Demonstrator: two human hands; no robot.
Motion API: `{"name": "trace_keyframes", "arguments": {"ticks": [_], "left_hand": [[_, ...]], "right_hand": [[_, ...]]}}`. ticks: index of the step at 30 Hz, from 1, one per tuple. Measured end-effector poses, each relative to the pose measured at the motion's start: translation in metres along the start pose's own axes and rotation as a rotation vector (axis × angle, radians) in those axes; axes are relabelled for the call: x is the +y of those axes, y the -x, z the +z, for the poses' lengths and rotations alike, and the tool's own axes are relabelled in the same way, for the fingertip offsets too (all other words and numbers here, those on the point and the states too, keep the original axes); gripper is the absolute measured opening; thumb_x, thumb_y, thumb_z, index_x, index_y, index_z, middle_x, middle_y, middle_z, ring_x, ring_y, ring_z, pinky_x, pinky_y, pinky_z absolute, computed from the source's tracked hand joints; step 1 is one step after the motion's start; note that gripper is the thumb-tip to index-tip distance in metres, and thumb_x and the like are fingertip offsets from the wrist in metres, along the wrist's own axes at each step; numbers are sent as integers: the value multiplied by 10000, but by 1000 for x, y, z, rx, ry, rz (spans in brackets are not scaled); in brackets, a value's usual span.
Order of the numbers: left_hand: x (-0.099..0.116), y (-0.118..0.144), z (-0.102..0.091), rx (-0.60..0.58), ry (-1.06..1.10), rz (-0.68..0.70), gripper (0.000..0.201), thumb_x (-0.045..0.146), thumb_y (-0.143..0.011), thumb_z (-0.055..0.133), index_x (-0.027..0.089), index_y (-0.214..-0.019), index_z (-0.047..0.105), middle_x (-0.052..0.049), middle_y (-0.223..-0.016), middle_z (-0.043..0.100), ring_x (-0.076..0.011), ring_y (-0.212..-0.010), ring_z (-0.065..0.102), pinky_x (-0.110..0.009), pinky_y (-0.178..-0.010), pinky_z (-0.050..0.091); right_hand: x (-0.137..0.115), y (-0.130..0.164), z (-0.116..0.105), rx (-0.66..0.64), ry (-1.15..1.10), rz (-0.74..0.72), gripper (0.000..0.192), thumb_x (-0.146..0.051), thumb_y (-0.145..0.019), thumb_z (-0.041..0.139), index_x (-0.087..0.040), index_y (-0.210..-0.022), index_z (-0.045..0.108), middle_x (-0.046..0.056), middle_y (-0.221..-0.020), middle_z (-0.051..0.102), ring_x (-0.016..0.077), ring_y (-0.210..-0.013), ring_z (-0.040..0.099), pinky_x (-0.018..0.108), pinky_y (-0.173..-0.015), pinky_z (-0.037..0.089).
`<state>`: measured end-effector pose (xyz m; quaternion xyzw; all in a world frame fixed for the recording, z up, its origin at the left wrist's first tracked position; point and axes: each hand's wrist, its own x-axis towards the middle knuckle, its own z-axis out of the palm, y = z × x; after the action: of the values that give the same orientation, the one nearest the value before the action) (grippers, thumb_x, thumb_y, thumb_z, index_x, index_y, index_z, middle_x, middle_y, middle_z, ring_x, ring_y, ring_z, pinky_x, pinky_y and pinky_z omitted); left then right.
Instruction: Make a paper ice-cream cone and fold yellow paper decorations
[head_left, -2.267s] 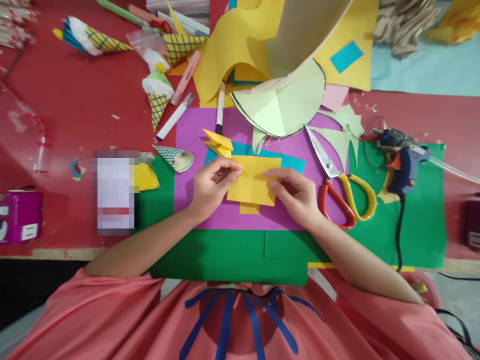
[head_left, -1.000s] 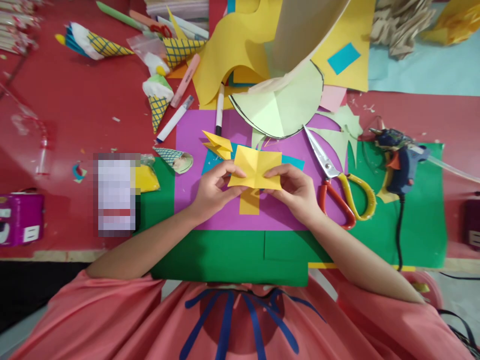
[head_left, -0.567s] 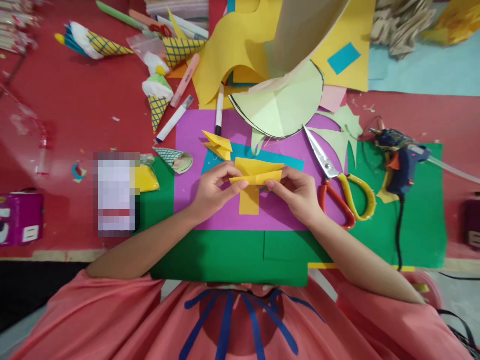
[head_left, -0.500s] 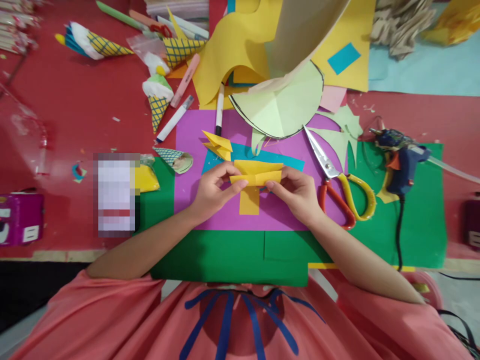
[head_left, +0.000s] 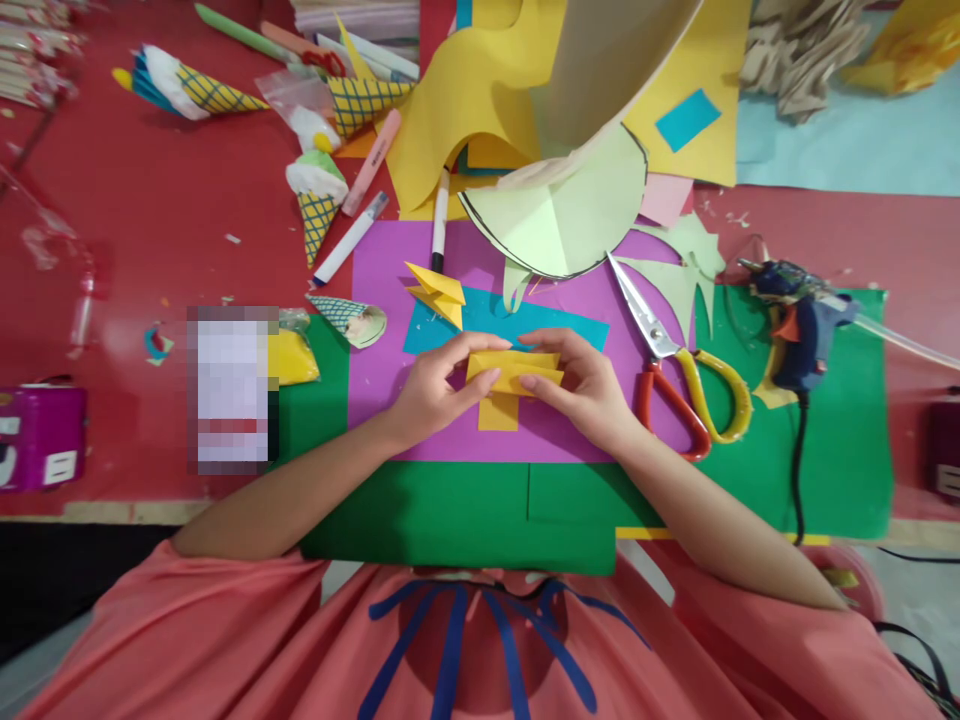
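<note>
Both hands pinch a small folded yellow paper [head_left: 514,368] over the purple sheet [head_left: 390,290]. My left hand [head_left: 435,390] grips its left end, my right hand [head_left: 581,385] its right end. The paper is collapsed into a narrow band along its creases. Under it a yellow strip [head_left: 498,413] lies flat on the purple sheet. Just beyond the hands lie a blue paper piece [head_left: 450,325] and a finished folded yellow shape [head_left: 436,290].
Scissors [head_left: 679,360] with red and yellow handles lie right of my right hand. A blue glue gun [head_left: 799,320] rests on the green sheet [head_left: 840,440]. Markers [head_left: 349,238], paper cones [head_left: 319,205] and large curled yellow and pale green sheets [head_left: 559,215] crowd the far side.
The yellow square was flat, was lifted and opened showing creases, then folded shut. It is now a narrower band, with both hands closer together around it.
</note>
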<state>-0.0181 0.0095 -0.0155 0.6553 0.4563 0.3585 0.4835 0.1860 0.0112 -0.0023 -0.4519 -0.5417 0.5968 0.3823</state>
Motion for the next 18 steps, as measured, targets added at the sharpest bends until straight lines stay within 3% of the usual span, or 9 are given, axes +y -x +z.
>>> {"name": "trace_keyframes", "arguments": {"ticks": [3,6,12,18], "left_hand": [[2,0,0,-12,-70,58,259,302,-896,608,231,-1145,620,-17,-1127,703,-137,-976,682,-227,-828,569],[3,0,-1,-23,-107,73,249,305,-900,602,226,-1135,625,-12,-1109,716,-133,-982,685,-224,-859,553],[5,0,-1,-53,-153,9,292,392,-915,560,212,-1134,627,-30,-1093,722,-125,-864,696,-211,-739,560],[5,0,-1,-54,-137,28,243,358,-920,566,221,-1109,632,-6,-1032,732,-95,-780,693,-171,-663,542]], "right_hand": [[-1,-1,-1,25,90,-8,188,-334,-822,695,-186,-932,658,41,-927,694,159,-852,644,281,-740,520],[-1,-2,-1,21,106,13,158,-323,-831,675,-172,-876,671,33,-869,702,141,-784,631,266,-698,493],[-1,-1,0,36,123,21,145,-310,-827,669,-167,-846,677,24,-830,700,127,-739,613,255,-669,469],[-2,-1,0,53,131,21,142,-312,-821,671,-170,-811,682,26,-816,711,129,-734,620,260,-679,473]]}}
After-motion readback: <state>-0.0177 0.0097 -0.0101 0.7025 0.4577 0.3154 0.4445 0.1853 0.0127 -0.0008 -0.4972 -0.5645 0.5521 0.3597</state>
